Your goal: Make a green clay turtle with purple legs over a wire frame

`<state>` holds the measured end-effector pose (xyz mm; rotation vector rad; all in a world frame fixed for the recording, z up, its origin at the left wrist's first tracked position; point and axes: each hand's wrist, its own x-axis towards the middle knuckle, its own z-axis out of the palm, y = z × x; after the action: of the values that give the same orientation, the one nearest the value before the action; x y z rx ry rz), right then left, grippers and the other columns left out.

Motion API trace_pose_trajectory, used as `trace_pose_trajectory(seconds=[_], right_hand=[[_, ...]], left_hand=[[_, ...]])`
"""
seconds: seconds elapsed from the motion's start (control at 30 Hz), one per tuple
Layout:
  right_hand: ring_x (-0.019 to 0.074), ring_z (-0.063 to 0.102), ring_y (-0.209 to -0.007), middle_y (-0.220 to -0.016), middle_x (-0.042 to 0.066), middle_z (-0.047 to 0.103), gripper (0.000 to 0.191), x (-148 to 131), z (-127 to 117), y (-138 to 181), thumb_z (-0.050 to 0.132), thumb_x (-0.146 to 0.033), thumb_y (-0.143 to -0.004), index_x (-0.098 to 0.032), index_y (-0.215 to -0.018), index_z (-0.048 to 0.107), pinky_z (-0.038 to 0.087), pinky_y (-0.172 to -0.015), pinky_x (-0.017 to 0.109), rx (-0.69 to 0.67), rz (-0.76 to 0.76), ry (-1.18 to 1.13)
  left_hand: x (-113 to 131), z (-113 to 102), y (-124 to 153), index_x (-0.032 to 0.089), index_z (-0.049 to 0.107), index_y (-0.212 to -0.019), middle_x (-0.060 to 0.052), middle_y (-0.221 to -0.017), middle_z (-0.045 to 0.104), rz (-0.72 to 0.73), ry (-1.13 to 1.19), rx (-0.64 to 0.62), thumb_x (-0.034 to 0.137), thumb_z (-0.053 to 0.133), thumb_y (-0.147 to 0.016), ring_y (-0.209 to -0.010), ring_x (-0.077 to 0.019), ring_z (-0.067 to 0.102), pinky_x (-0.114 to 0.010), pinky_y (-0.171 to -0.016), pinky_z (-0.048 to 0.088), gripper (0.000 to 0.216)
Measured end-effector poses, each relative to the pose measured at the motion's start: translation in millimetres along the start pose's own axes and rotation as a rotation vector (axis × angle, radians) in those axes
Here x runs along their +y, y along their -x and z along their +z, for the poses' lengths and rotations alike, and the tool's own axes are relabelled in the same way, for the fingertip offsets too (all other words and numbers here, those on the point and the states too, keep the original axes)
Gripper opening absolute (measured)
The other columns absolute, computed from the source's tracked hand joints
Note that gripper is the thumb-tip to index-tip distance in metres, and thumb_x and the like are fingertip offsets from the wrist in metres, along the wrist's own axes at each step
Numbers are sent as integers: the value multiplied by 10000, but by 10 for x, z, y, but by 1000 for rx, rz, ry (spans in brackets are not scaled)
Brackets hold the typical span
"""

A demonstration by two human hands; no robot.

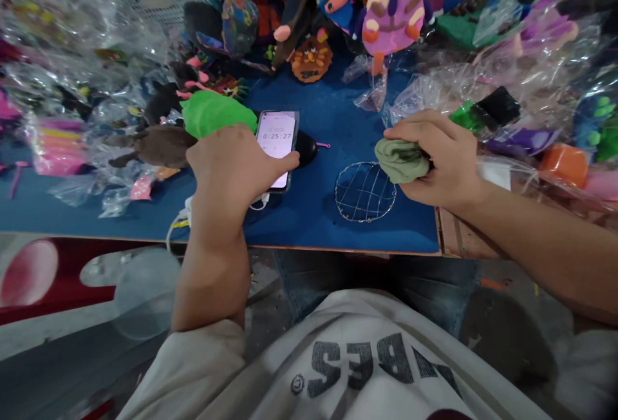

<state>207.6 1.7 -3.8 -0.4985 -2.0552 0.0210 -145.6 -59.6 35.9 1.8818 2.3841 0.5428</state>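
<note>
My right hand (441, 159) is closed around a folded lump of sage-green modelling clay (404, 160), just above the right edge of an oval wire mesh frame (365, 192) lying on the blue tabletop. My left hand (232, 165) is palm down between a bright green clay lump (215, 113) and a phone (276, 143). Its thumb lies across the phone's lower screen, which shows a running timer reading 0:25:27. The other left fingers are bent out of sight, so their grip is hidden. A dark rounded object (306, 149) sits beside the phone.
Clay animal figures (393, 8) stand along the back. Clear plastic bags (91, 104) with coloured clay crowd the left, and more bags lie at the right beside an orange block (564, 165). A white cable (174, 230) hangs over the front edge of the blue table (309, 230).
</note>
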Motion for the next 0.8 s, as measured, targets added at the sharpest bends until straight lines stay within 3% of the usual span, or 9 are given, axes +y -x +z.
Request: trace_pose_trajectory(seconds=[0.17,0.33,0.43,0.53,0.6,0.67,0.73,0.8], right_hand=[[242,804,-991,-1186,20,795,422,-21,-8,8,737,-295,-896,-347,-1312,692,648,-734,363,-26,35,-4],[247,798,-1004,-1175,23,787,406,-29,6,8,735,-313,-909,-341,-1312,701,654,-758,380,-20,46,-40],[254,786,-978,-1144,30,788,418,-37,8,-15,775,-352,-881,-316,-1291,702,655,-760,402,3,62,-94],[261,764,-954,-1105,28,780,430,-71,-22,-57,799,-420,-871,-304,-1266,677,662,-803,455,-4,80,-156],[269,753,-971,-1090,38,764,433,-115,-50,-86,792,-499,-900,-310,-1265,656,668,-847,488,-58,79,-190],[274,740,-996,-1081,55,738,468,-175,-59,-106,775,-605,-920,-320,-1265,638,673,-869,498,-88,69,-229],[269,723,-995,-1072,58,691,535,-237,-34,-109,715,-746,-927,-325,-1246,627,675,-842,486,-37,35,-276],[256,701,-976,-1049,46,638,562,-290,19,-98,569,-848,-971,-333,-1187,629,659,-809,474,66,-3,-270]], left_hand=[[-30,29,-14,186,744,-1165,-229,-1203,779,-46,-69,8,836,828,-675,-1341,-514,642,-578,-1021,434,818],[-55,50,2,200,742,-1197,-179,-1145,792,61,95,42,844,806,-724,-1393,-472,616,-536,-1047,433,802],[96,-61,99,209,726,-1269,-145,-1179,787,184,263,50,836,821,-754,-1476,-470,550,-530,-1098,450,816],[421,-201,267,273,725,-1285,-95,-1276,764,333,491,56,755,852,-827,-1482,-430,549,-527,-1143,480,677],[694,-232,391,281,726,-1301,-92,-1299,759,431,598,-13,735,876,-834,-1291,-378,672,-529,-1101,536,668],[957,-169,496,258,652,-1446,-117,-1385,749,508,755,-219,738,894,-823,-1156,-330,744,-502,-999,611,823],[1165,-16,560,259,574,-1531,-132,-1494,707,546,947,-401,775,879,-818,-1268,-353,743,-490,-998,648,931],[1292,183,579,262,570,-1513,-128,-1505,697,570,1083,-442,815,868,-796,-1356,-368,714,-490,-1057,649,953]])
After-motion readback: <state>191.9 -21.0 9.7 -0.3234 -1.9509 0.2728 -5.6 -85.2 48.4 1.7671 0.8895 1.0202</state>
